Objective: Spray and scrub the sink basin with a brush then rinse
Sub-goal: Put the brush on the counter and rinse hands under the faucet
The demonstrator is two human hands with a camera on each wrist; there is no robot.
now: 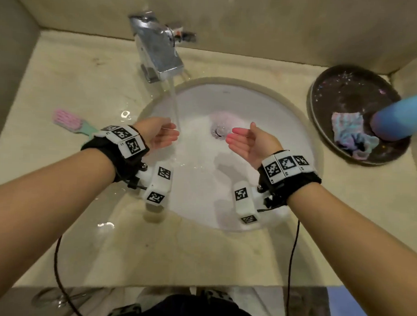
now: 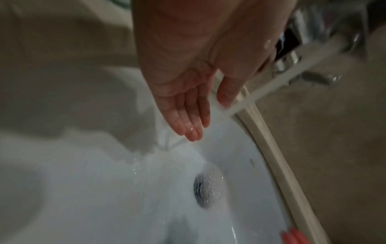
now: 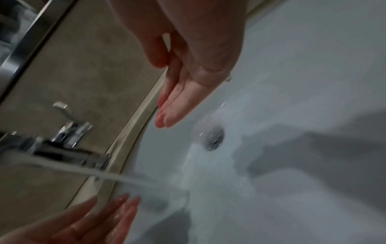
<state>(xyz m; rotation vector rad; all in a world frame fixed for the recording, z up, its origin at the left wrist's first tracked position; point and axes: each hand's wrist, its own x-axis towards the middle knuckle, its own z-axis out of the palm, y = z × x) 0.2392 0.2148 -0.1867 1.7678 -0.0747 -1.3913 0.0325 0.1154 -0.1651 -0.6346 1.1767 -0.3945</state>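
Water runs from the chrome faucet [image 1: 157, 52] into the white sink basin [image 1: 201, 193], landing left of the drain [image 1: 218, 131]. My left hand [image 1: 162, 135] is held flat over the basin with its wet fingertips at the stream [image 2: 240, 105]; it holds nothing. My right hand [image 1: 247, 142] hovers open right of the drain, palm turned inward, also empty. The pink and teal brush [image 1: 71, 121] lies on the counter left of the basin, behind my left wrist. In the wrist views the left hand [image 2: 188, 112] and the right hand [image 3: 173, 105] show straight fingers above the drain [image 2: 205, 186] [image 3: 214, 139].
A dark round tray [image 1: 332, 96] on the right counter holds a crumpled blue-purple cloth [image 1: 350, 133] and a blue bottle [image 1: 402, 119] leaning out of frame. Puddles lie on the beige counter [image 1: 71, 77] around the basin. Walls close in at the back and left.
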